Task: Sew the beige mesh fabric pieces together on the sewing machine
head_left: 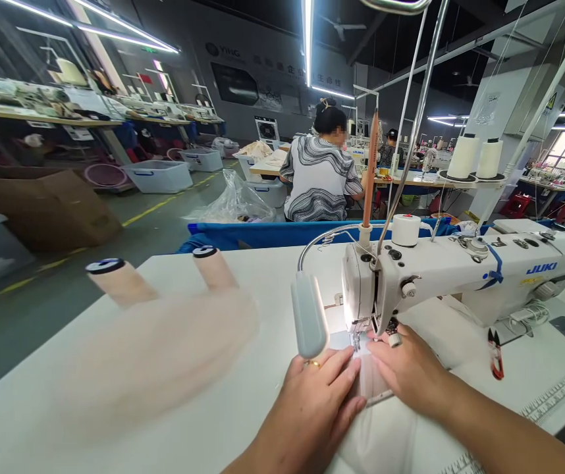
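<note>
A white sewing machine [440, 273] stands on the table, its needle area lit by a small lamp [309, 316]. Sheer white fabric [378, 431] runs under the presser foot [356, 339] and drapes toward me. My left hand [315, 398], with a ring on one finger, lies on the fabric just left of and in front of the foot, fingers stretched forward. Close to the needle on the right, my right hand [408, 368] has its fingers closed on the fabric; some fingertips are hidden. Left of the hands lies a pale, blurred piece of cloth [164, 368].
Two peach thread cones [122, 280] lean at the table's left edge. Red-handled thread snips [495, 355] and a ruler strip [559, 392] are on the right. White thread cones [463, 158] stand behind the machine. A co-worker [319, 168] sits ahead, facing away.
</note>
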A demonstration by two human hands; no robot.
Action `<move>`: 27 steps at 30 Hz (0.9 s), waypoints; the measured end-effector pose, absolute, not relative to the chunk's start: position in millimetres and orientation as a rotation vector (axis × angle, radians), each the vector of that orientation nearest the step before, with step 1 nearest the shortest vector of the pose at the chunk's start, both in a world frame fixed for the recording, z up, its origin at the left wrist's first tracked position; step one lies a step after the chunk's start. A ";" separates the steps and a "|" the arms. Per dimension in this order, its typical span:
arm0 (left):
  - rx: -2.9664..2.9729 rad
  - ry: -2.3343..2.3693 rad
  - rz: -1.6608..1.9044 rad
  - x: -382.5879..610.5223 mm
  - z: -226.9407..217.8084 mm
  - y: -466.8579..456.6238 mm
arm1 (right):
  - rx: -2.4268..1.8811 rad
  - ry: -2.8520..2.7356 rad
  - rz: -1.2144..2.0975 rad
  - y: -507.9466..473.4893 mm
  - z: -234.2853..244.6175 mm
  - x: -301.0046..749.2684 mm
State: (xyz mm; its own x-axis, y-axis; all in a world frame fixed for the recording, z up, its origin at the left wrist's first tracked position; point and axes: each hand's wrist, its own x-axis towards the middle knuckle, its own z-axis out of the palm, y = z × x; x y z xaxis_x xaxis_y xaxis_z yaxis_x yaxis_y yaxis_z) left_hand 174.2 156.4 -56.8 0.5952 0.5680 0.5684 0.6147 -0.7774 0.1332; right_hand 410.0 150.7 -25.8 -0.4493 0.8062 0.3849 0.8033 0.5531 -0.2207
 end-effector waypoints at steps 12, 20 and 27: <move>-3.059 -1.116 -0.981 174.0 -18.5 156.3 | -1.077 -2.547 0.339 134.3 3.4 422.5; -3.065 -1.604 -1.005 197.9 -15.6 171.4 | -1.122 -2.069 0.547 142.5 -1.7 415.3; -3.137 -1.574 -1.064 195.4 -22.6 177.9 | -1.189 -1.854 0.880 144.1 -2.3 411.0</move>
State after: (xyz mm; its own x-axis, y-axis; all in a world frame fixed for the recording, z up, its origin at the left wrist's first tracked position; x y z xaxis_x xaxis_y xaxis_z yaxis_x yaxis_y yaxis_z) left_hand 195.4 177.9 -22.6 0.4995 0.8303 0.2473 0.5391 -0.5213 0.6615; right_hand 411.0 144.1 -2.3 -0.2866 0.9314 0.2245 0.4151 0.3319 -0.8471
